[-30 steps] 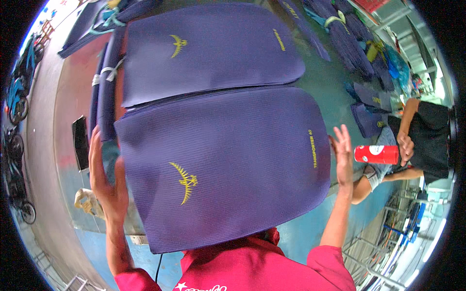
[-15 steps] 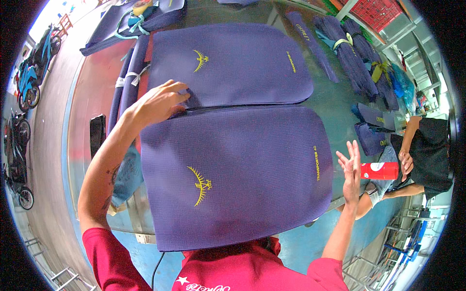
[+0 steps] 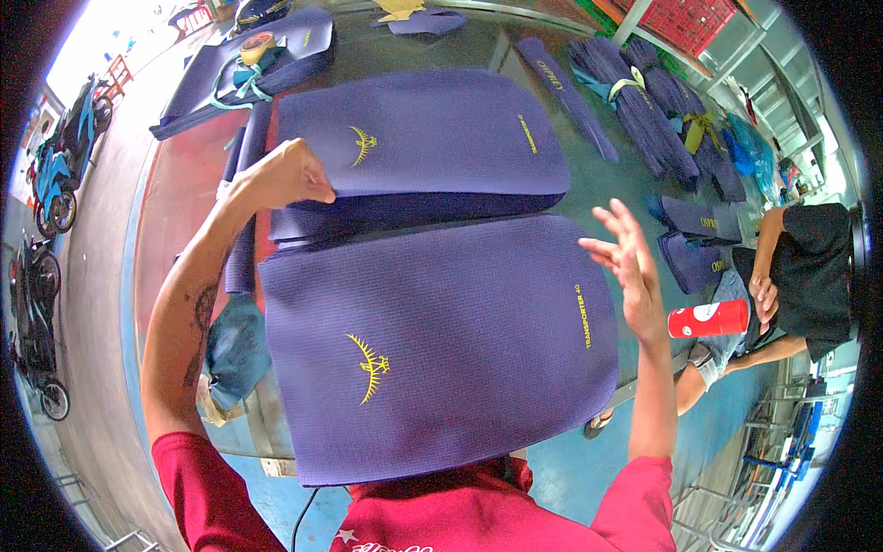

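A large purple fabric panel with a yellow embroidered emblem lies flat in front of me. Beyond it sits a stack of the same purple panels. My left hand pinches the near left corner of the stack's top panel and lifts its edge. My right hand hovers above the right side of the near panel, fingers spread, holding nothing.
Bundles of rolled purple fabric tied with straps lie at the far right. A red can stands at the table's right edge, beside a seated person in black. A tape roll rests on folded fabric far left. Motorbikes are parked left.
My left hand went from the near panel's left edge up to the far stack and now grips its top panel. My right hand rose off the near panel's right edge.
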A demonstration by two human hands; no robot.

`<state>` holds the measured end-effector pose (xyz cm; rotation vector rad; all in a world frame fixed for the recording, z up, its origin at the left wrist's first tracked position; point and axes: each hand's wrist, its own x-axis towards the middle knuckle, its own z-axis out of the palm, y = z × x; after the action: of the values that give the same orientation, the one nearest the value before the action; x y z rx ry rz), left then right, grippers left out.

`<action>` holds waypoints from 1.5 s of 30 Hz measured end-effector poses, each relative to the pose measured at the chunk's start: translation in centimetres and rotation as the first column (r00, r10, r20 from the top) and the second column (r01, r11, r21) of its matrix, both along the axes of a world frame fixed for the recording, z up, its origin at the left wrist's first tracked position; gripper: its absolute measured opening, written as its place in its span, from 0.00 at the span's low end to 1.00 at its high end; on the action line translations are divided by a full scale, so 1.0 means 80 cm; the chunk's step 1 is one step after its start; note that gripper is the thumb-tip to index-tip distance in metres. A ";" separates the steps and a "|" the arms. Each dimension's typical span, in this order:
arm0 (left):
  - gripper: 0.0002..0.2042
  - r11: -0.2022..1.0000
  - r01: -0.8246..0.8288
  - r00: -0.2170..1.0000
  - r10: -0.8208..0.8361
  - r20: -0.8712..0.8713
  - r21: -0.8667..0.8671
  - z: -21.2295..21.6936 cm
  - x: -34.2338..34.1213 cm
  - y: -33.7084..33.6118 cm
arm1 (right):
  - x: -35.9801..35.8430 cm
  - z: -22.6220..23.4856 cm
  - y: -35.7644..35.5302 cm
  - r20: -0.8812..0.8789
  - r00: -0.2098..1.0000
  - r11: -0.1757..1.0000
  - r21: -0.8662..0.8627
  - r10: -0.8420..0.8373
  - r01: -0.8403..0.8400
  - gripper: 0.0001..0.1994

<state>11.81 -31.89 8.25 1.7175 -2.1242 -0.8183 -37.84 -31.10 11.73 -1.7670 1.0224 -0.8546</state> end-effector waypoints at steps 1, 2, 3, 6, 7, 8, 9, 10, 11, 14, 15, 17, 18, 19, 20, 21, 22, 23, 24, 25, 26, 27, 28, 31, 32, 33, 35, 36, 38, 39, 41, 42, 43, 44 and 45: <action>0.07 0.998 -0.014 0.999 0.017 -0.052 0.063 0.004 0.009 -0.009 | 0.007 -0.002 -0.010 0.036 0.999 0.996 0.080 0.032 -0.035 0.36; 0.04 0.999 -0.017 1.000 0.018 -0.023 0.041 0.009 0.018 -0.014 | 0.013 -0.014 -0.026 0.089 0.995 0.982 0.177 0.046 -0.061 0.38; 0.05 0.993 0.058 0.994 -0.048 0.094 -0.108 0.014 0.025 -0.029 | 0.020 -0.016 -0.041 0.085 0.991 0.950 0.288 0.101 -0.122 0.39; 0.05 0.892 0.163 0.951 -0.029 0.308 -0.421 0.040 0.023 -0.052 | 0.050 -0.018 -0.072 0.090 0.971 0.831 0.504 0.221 -0.236 0.44; 0.05 0.873 0.080 0.964 0.055 0.261 -0.482 0.056 0.012 -0.053 | 0.060 -0.023 -0.080 0.170 0.969 0.799 0.550 0.177 -0.242 0.45; 0.04 0.844 0.000 0.971 0.128 0.201 -0.536 0.071 -0.008 -0.055 | 0.067 -0.032 -0.089 0.238 0.964 0.764 0.598 0.119 -0.242 0.45; 0.05 0.755 -0.014 0.963 0.187 0.194 -0.656 0.087 -0.027 -0.052 | 0.073 -0.037 -0.097 0.305 0.951 0.724 0.643 0.059 -0.251 0.45; 0.05 0.759 -0.082 0.927 0.296 0.231 -0.645 0.108 -0.050 -0.053 | 0.075 -0.034 -0.103 0.319 0.948 0.740 0.635 0.008 -0.220 0.50; 0.06 0.756 -0.169 0.838 0.448 0.311 -0.633 0.144 -0.046 -0.024 | 0.106 -0.036 -0.110 0.414 0.910 0.716 0.645 -0.036 -0.265 0.52; 0.13 0.577 -0.027 0.927 0.319 0.194 -0.817 0.177 -0.087 0.002 | 0.082 -0.031 -0.132 0.563 0.782 0.710 0.663 -0.266 -0.236 0.61; 0.14 0.530 0.080 0.911 0.306 0.278 -0.844 0.190 -0.098 0.023 | 0.071 -0.027 -0.133 0.577 0.754 0.705 0.673 -0.313 -0.222 0.61; 0.17 0.426 0.301 0.836 0.313 0.451 -0.853 0.213 -0.111 0.089 | 0.063 -0.018 -0.131 0.614 0.686 0.690 0.689 -0.391 -0.223 0.62; 0.17 0.469 0.297 0.864 0.239 0.443 -0.832 0.216 -0.120 0.120 | 0.058 -0.012 -0.127 0.601 0.623 0.635 0.744 -0.501 -0.207 0.50; 0.17 0.514 0.295 0.889 0.160 0.428 -0.805 0.211 -0.125 0.150 | 0.051 -0.029 -0.137 0.580 0.689 0.710 0.691 -0.434 -0.135 0.44; 0.16 0.512 0.328 0.867 0.171 0.468 -0.794 0.197 -0.134 0.176 | 0.029 -0.055 -0.153 0.542 0.749 0.785 0.617 -0.381 -0.047 0.39; 0.15 0.524 0.358 0.830 0.201 0.520 -0.773 0.184 -0.137 0.208 | 0.023 -0.071 -0.163 0.497 0.807 0.844 0.536 -0.319 0.004 0.34; 0.16 0.560 0.352 0.834 0.176 0.523 -0.750 0.161 -0.131 0.230 | 0.028 -0.076 -0.160 0.528 0.807 0.849 0.524 -0.264 -0.065 0.25; 0.16 0.598 0.344 0.838 0.152 0.524 -0.724 0.139 -0.126 0.249 | 0.050 -0.062 -0.148 0.446 0.858 0.839 0.543 -0.254 -0.034 0.25; 0.16 0.630 0.313 0.850 0.147 0.505 -0.710 0.122 -0.126 0.259 | 0.055 -0.050 -0.142 0.372 0.886 0.808 0.589 -0.277 0.005 0.31; 0.16 0.662 0.283 0.863 0.141 0.486 -0.694 0.107 -0.130 0.267 | 0.055 -0.042 -0.139 0.294 0.909 0.775 0.631 -0.296 0.048 0.37; 0.16 0.693 0.255 0.872 0.137 0.470 -0.675 0.092 -0.133 0.273 | 0.055 -0.048 -0.144 0.180 0.936 0.781 0.610 -0.303 0.136 0.44; 0.15 0.704 0.215 0.886 0.151 0.439 -0.677 0.071 -0.132 0.279 | 0.064 -0.048 -0.145 0.066 0.951 0.788 0.578 -0.304 0.212 0.51; 0.14 0.716 0.186 0.900 0.149 0.408 -0.673 0.056 -0.135 0.287 | 0.070 -0.048 -0.143 -0.100 0.961 0.836 0.476 -0.258 0.274 0.57; 0.12 0.801 0.099 0.926 0.142 0.349 -0.590 0.033 -0.145 0.314 | 0.083 -0.057 -0.160 -0.633 0.721 0.956 -0.119 -0.281 0.269 0.55; 0.12 0.872 0.020 0.939 0.152 0.310 -0.489 0.035 -0.142 0.326 | 0.087 -0.063 -0.165 -0.647 0.717 0.966 -0.158 -0.259 0.206 0.53; 0.15 0.891 -0.110 0.957 0.215 0.195 -0.441 0.048 -0.144 0.327 | 0.091 -0.064 -0.176 -0.708 0.679 0.981 -0.127 -0.195 0.149 0.45; 0.16 0.783 -0.413 0.883 0.470 0.007 -0.466 0.029 -0.113 0.319 | 0.093 -0.060 -0.186 -0.731 0.681 0.983 0.155 0.048 0.097 0.39; 0.18 0.701 -0.577 0.781 0.623 -0.033 -0.419 0.026 -0.106 0.303 | 0.084 -0.063 -0.186 -0.730 0.682 0.991 0.113 0.037 0.067 0.36; 0.27 0.653 -0.697 0.666 0.743 0.070 -0.296 -0.004 -0.061 0.278 | 0.064 -0.080 -0.195 -0.699 0.711 0.997 -0.059 -0.071 0.042 0.32; 0.25 0.687 -0.687 0.692 0.718 0.076 -0.236 -0.060 0.015 0.276 | 0.079 -0.090 -0.200 -0.645 0.750 0.982 -0.184 -0.147 0.035 0.30; 0.19 0.571 -0.819 0.542 0.734 -0.409 -0.062 -0.087 0.026 0.271 | 0.093 -0.083 -0.185 -0.461 0.878 0.989 -0.130 -0.124 0.072 0.27; 0.16 0.581 -0.809 0.549 0.692 -0.468 -0.090 -0.085 0.024 0.268 | 0.087 -0.080 -0.186 -0.386 0.912 0.979 -0.193 -0.136 0.064 0.27; 0.13 0.588 -0.800 0.554 0.647 -0.524 -0.120 -0.079 0.025 0.264 | 0.081 -0.078 -0.188 -0.308 0.941 0.965 -0.256 -0.141 0.061 0.26; 0.10 0.600 -0.777 0.605 0.632 -0.484 -0.190 -0.077 0.041 0.278 | 0.105 -0.051 -0.159 -0.262 0.962 0.989 -0.141 -0.071 0.035 0.24; 0.09 0.610 -0.780 0.571 0.599 -0.562 -0.142 -0.066 0.028 0.274 | 0.090 -0.043 -0.154 -0.188 0.976 0.973 -0.220 -0.114 0.071 0.19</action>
<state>14.01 -10.00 3.00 1.7084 -1.0054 -0.4507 -30.65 -43.45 8.29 -2.0307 1.1884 -0.8839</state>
